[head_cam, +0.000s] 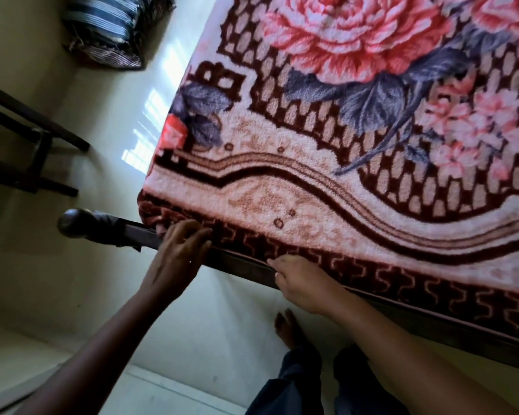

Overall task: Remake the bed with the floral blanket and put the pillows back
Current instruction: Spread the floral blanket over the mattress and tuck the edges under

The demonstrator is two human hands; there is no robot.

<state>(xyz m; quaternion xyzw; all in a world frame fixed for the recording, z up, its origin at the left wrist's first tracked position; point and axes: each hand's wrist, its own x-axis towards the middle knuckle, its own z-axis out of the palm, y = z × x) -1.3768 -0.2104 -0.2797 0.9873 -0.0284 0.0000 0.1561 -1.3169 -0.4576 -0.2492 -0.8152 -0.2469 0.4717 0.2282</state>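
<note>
A pale, glossy tiled floor (222, 310) fills the lower and left parts of the frame. At the bottom edge, right of centre, the person's dark trousers (297, 384) show, with one bare foot (286, 327) planted on the tiles close to the bed.

Both bare forearms reach up from the bottom toward the near edge of the bed. The left hand (177, 256), just left of centre, lies on the blanket's dark hem near the bed's corner, its fingers spread and nearly straight, pressing on the cloth. The right hand (300, 283), a little lower and to the right, is pushed against the same hem. Its fingertips are hidden at the edge of the cloth, so I cannot tell whether it grips the cloth.

Between the hands runs a dark wooden bed rail (240, 268), which ends at the left in a rounded post knob (72, 224).

The floral blanket (357, 130) lies spread flat over the bed and covers the centre and whole right of the frame. It has large pink roses, grey-blue leaves, a cream band with wavy brown lines and a maroon border that hangs over the rail.

Further off, at the left edge, stand the dark legs of some wooden furniture (33, 136). Bright window light reflects on the tiles beside the bed. In the upper left corner a striped bundle (111, 28) of dark and white cloth sits on the floor, well apart from the bed. What it is cannot be made out.
</note>
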